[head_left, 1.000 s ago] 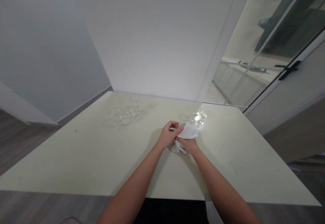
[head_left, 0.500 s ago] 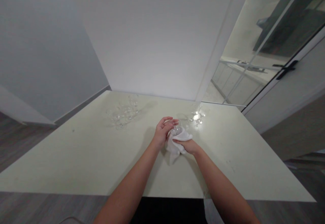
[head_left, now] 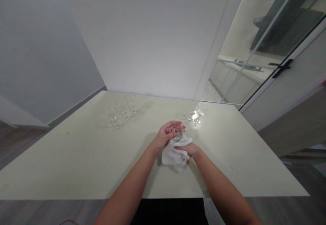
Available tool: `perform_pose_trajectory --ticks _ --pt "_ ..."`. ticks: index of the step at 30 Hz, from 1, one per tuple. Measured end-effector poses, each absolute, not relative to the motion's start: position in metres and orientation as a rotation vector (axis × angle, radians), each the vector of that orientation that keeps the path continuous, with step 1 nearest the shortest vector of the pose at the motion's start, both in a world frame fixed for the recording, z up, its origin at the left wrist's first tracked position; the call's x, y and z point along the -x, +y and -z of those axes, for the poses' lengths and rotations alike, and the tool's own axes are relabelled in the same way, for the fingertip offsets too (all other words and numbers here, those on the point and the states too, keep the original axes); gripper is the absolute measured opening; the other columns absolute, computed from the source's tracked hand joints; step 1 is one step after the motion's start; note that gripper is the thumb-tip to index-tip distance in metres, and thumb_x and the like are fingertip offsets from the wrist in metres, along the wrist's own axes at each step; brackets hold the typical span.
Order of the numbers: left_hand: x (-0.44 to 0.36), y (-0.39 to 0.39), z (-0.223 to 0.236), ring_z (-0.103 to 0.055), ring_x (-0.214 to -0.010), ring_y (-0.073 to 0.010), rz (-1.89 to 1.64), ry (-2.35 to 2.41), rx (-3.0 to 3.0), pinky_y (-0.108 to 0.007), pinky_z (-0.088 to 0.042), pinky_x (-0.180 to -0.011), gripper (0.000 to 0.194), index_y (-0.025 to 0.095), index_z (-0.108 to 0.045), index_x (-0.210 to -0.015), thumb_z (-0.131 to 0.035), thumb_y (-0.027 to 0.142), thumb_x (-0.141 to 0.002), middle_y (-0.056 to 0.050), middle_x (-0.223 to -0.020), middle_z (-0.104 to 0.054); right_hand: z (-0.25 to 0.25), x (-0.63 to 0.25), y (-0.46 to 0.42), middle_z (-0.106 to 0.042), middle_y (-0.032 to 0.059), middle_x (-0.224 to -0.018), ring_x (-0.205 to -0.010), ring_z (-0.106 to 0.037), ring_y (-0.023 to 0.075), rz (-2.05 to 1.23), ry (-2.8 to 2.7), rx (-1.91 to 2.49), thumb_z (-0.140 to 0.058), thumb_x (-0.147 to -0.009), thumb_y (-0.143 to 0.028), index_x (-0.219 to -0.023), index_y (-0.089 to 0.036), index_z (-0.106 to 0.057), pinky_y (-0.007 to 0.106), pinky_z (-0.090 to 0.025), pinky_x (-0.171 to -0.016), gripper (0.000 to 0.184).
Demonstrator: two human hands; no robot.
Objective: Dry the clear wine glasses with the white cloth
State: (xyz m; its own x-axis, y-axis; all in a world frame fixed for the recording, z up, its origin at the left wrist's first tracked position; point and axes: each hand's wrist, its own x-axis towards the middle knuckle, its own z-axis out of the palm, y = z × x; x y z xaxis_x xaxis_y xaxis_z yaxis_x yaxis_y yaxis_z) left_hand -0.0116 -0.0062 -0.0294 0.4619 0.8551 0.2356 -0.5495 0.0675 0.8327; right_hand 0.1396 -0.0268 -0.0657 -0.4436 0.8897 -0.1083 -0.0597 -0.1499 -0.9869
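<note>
Glass gripped by left hand, cloth by right hand — glassware stands beyond on both sides.

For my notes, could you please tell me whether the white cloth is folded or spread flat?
Neither: the white cloth is bunched, with loose creases gathered beside the right hand.

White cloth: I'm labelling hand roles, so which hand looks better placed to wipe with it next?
Probably the right: the right hand grips the white cloth at the lower part of the clear glass, while the left hand curls around its upper part, seemingly steadying it.
</note>
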Motion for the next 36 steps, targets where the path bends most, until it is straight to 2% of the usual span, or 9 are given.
perform_pose_trajectory --ticks 4,8,12,18,21,24,28,32,36 --pt "0.003 -0.002 0.033 -0.063 -0.096 -0.0181 -1.271 0.578 -1.127 -0.03 -0.047 -0.085 0.056 0.018 -0.057 -0.11 -0.085 0.028 -0.063 -0.009 -0.104 -0.068 0.063 -0.124 -0.011 -0.069 0.0075 -0.114 -0.123 -0.055 0.0255 -1.39 -1.53 1.002 -0.078 -0.066 -0.053 -0.103 -0.023 -0.069 0.045 -0.038 -0.112 0.049" --pt "0.007 -0.006 0.029 -0.062 -0.084 -0.016 -1.167 0.48 -1.236 -0.028 -0.046 -0.076 0.046 0.018 -0.056 -0.1 -0.083 0.033 -0.066 -0.005 -0.091 -0.066 0.059 -0.129 -0.014 -0.069 0.0067 -0.113 -0.111 -0.062 0.0236 -1.459 -1.588 0.983 -0.08 -0.062 -0.049 -0.102 -0.021 -0.069 0.044 -0.043 -0.107 0.05" --pt "0.013 -0.012 0.023 -0.061 -0.085 -0.0186 -0.965 0.328 -1.312 -0.028 -0.045 -0.073 0.049 0.017 -0.057 -0.102 -0.083 0.037 -0.065 -0.009 -0.094 -0.066 0.055 -0.14 -0.03 -0.072 0.0069 -0.103 -0.099 -0.067 0.0235 -1.68 -1.541 0.991 -0.085 -0.054 -0.045 -0.097 -0.019 -0.07 0.042 -0.051 -0.097 0.052" --pt "0.003 -0.002 0.036 -0.061 -0.097 -0.019 -1.278 0.606 -1.313 -0.032 -0.046 -0.086 0.067 0.02 -0.05 -0.116 -0.086 0.033 -0.061 -0.009 -0.108 -0.062 0.06 -0.123 -0.012 -0.07 0.0065 -0.107 -0.102 -0.066 0.0237 -1.397 -1.504 1.065 -0.074 -0.067 -0.041 -0.1 -0.02 -0.069 0.04 -0.052 -0.096 0.039" --pt "0.0 -0.002 0.038 -0.06 -0.097 -0.0176 -1.367 0.708 -1.391 -0.032 -0.044 -0.09 0.069 0.022 -0.048 -0.116 -0.087 0.029 -0.059 -0.005 -0.102 -0.061 0.064 -0.121 -0.007 -0.069 0.0054 -0.109 -0.108 -0.063 0.0237 -1.262 -1.526 1.096 -0.074 -0.065 -0.034 -0.098 -0.022 -0.068 0.04 -0.048 -0.101 0.036" --pt "0.004 -0.008 0.032 -0.061 -0.09 -0.0166 -1.204 0.535 -1.363 -0.031 -0.046 -0.083 0.055 0.021 -0.049 -0.111 -0.082 0.032 -0.068 -0.004 -0.093 -0.061 0.064 -0.13 -0.018 -0.068 0.0058 -0.115 -0.111 -0.062 0.0236 -1.453 -1.455 1.044 -0.079 -0.061 -0.034 -0.104 -0.022 -0.066 0.04 -0.046 -0.102 0.047" --pt "0.009 -0.012 0.027 -0.062 -0.087 -0.0173 -0.972 0.344 -1.324 -0.029 -0.047 -0.075 0.057 0.02 -0.048 -0.114 -0.081 0.033 -0.069 -0.007 -0.097 -0.063 0.063 -0.137 -0.029 -0.07 0.008 -0.104 -0.1 -0.066 0.0241 -1.756 -1.426 1.018 -0.084 -0.055 -0.039 -0.1 -0.018 -0.066 0.041 -0.051 -0.094 0.053" --pt "0.004 -0.004 0.034 -0.062 -0.093 -0.0179 -1.228 0.637 -1.33 -0.029 -0.046 -0.08 0.058 0.02 -0.051 -0.109 -0.084 0.032 -0.064 -0.007 -0.1 -0.064 0.067 -0.125 -0.015 -0.067 0.0073 -0.113 -0.107 -0.063 0.0241 -1.416 -1.482 1.067 -0.076 -0.065 -0.039 -0.106 -0.021 -0.064 0.043 -0.047 -0.1 0.046" --pt "0.003 -0.002 0.034 -0.062 -0.089 -0.0169 -1.3 0.777 -1.346 -0.029 -0.045 -0.082 0.053 0.019 -0.052 -0.1 -0.086 0.031 -0.061 -0.004 -0.091 -0.065 0.07 -0.118 -0.008 -0.067 0.0067 -0.113 -0.11 -0.06 0.0237 -1.189 -1.523 1.107 -0.077 -0.063 -0.035 -0.101 -0.021 -0.065 0.043 -0.043 -0.106 0.041"
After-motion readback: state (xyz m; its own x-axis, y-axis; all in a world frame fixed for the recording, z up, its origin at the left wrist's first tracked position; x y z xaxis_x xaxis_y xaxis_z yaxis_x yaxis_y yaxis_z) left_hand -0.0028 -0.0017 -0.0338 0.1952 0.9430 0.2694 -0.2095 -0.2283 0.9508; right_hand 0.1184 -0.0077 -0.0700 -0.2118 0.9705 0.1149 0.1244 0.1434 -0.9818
